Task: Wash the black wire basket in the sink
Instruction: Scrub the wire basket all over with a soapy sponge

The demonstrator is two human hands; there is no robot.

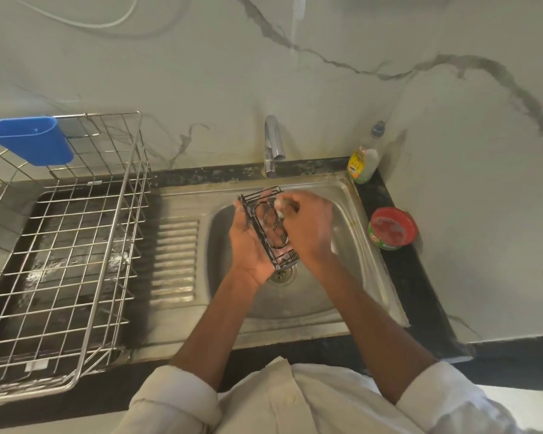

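Basically, black wire basket [268, 228] is held up over the sink [342, 239] bowl, above the drain [281, 275], tilted on edge. Left hand [248, 242] cradles it from below, fingers curled round the far rim. Right hand [308, 228] pinches a small pale scrubber [279, 211], partly hidden, against the wires. Likely light and stiff, thin wire, probably slippery with soap; best gripped by the frame edges, not the mesh. Tap [273, 145] behind it; water flow not visible. Dish rack [60, 245] left, soap tub [392, 228] right.
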